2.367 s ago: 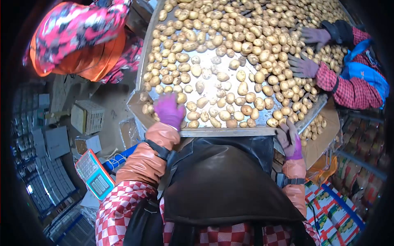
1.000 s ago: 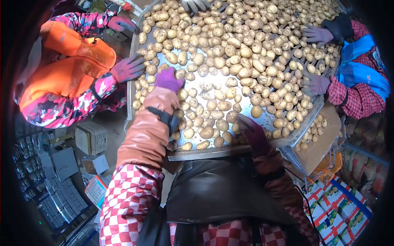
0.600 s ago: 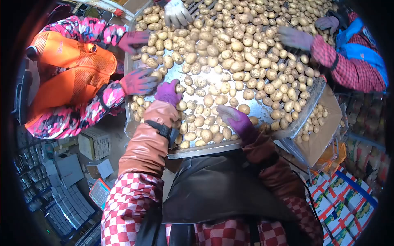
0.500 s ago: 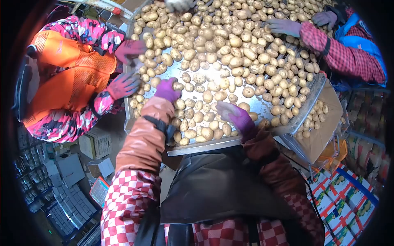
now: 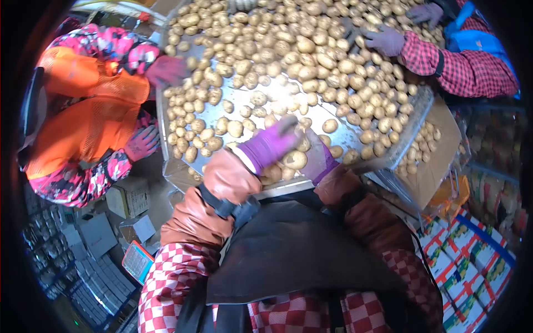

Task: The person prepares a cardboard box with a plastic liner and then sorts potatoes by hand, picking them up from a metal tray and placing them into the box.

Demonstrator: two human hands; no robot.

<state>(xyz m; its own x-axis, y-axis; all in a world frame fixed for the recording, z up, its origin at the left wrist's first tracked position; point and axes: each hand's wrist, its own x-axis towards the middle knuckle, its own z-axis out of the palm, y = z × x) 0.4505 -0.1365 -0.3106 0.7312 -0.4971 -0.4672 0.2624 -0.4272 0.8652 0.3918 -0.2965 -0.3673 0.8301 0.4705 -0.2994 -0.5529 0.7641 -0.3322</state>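
Many potatoes (image 5: 255, 99) lie over a metal sorting table (image 5: 239, 100). My left hand (image 5: 272, 143), in a purple glove, is over the potatoes near the table's front edge, its fingers pointing right and blurred. Close beside it on the right, my right hand (image 5: 319, 156), also gloved in purple, has its fingers angled up and inward against the potatoes. Between and below the two hands sit several potatoes, one large one (image 5: 295, 160) among them. Whether either hand grips a potato cannot be made out.
A co-worker in an orange vest (image 5: 83, 122) stands at the left, gloved hands by the table. Another co-worker's hand (image 5: 384, 41) reaches in at the right. A cardboard box (image 5: 444, 150) with potatoes and printed cartons (image 5: 461, 266) are at the right.
My left hand has moved right, next to my right hand, and potatoes by the front edge have shifted with it. The left co-worker's lower hand has drawn back from the table.
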